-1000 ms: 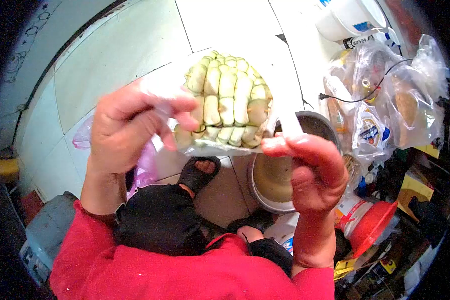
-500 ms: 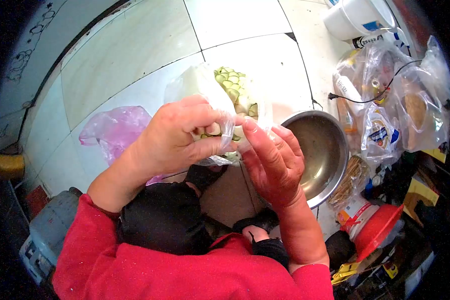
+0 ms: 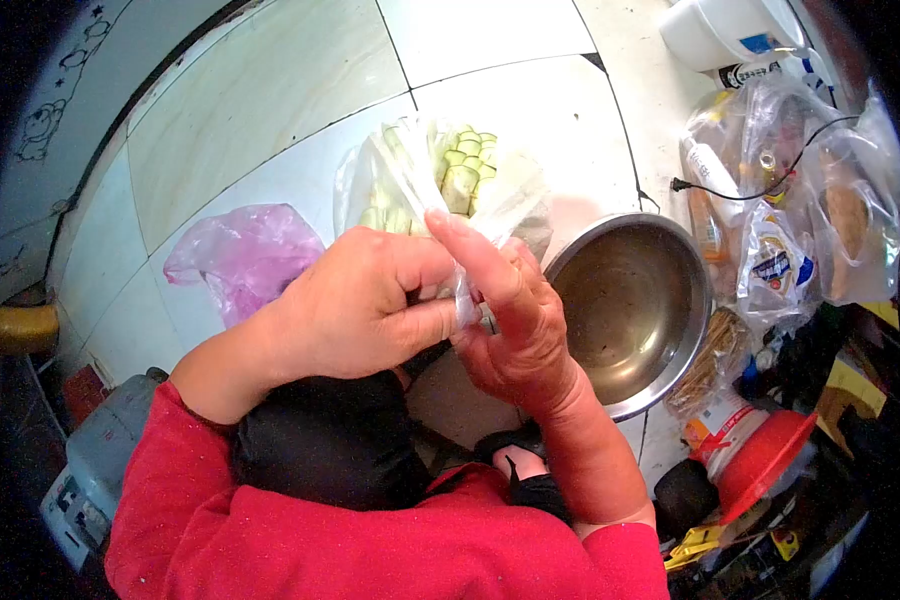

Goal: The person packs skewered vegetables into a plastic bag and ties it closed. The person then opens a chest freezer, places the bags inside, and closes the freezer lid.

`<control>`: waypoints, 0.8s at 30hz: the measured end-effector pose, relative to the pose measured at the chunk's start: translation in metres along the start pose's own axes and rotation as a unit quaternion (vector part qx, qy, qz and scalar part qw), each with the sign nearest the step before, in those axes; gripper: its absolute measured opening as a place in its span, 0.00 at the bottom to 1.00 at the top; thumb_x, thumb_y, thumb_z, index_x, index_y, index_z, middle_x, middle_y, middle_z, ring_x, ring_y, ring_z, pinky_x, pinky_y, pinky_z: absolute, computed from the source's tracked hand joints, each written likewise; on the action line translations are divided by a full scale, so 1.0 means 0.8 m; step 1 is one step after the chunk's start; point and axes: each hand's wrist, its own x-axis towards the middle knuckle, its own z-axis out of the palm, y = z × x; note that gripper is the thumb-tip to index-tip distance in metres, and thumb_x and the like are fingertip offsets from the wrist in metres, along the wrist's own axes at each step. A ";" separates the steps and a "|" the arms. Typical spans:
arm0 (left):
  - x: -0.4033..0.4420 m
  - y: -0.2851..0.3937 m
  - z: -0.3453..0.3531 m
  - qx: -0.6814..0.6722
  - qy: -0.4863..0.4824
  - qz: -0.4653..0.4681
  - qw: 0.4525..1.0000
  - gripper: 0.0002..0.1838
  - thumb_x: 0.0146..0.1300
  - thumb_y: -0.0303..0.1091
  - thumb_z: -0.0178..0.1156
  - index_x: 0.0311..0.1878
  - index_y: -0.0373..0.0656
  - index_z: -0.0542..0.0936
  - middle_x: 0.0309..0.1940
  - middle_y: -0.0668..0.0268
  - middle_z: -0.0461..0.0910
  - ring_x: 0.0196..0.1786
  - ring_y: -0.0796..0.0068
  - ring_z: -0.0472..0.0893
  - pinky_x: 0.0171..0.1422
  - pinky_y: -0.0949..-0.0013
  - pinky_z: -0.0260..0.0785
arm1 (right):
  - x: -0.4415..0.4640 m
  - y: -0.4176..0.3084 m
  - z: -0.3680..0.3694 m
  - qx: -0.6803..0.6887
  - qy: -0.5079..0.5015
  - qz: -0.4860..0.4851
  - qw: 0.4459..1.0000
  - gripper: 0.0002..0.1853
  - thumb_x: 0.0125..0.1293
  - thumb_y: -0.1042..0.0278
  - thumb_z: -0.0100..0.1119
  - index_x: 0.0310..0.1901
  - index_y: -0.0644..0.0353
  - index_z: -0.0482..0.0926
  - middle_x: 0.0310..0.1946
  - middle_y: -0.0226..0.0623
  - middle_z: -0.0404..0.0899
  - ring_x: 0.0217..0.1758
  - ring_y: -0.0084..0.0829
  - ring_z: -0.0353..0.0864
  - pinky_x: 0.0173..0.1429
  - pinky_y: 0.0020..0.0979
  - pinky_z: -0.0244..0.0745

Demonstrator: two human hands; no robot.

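Note:
A clear plastic bag (image 3: 368, 172) filled with sliced green-skinned vegetable pieces (image 3: 462, 180) stands on the tiled floor before me. My left hand (image 3: 365, 300) is closed, pinching the bag's gathered mouth between thumb and curled fingers. Against it, my right hand (image 3: 515, 325) also grips the bag's mouth, its index finger stretched across the plastic towards the left hand. The two hands touch or nearly touch, and they hide the lower part of the bag. Close by my right hand is a steel basin (image 3: 630, 310) with some liquid-like sheen inside.
A pink plastic bag (image 3: 240, 255) lies on the floor to the left. To the right are stuffed clear bags (image 3: 770, 200), a black cable (image 3: 750, 197), a white bucket (image 3: 725, 35) and a red-rimmed container (image 3: 765, 465). A blue-grey metal appliance (image 3: 115, 445) stands lower left.
The bag's mouth has been drawn together, covering more of the slices. My right hand has shifted left, its index finger now crossing over towards my left hand.

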 end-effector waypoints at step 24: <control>0.052 -0.128 -0.024 -0.037 0.317 -0.092 0.943 0.06 0.57 0.31 0.58 0.33 0.39 0.79 0.24 0.73 0.75 0.25 0.86 0.71 0.28 0.79 0.64 | -0.085 0.058 -0.006 0.051 -0.055 0.231 0.970 0.05 0.49 0.78 0.58 0.31 0.60 0.78 0.34 0.36 0.79 0.39 0.31 0.77 0.46 0.28 0.72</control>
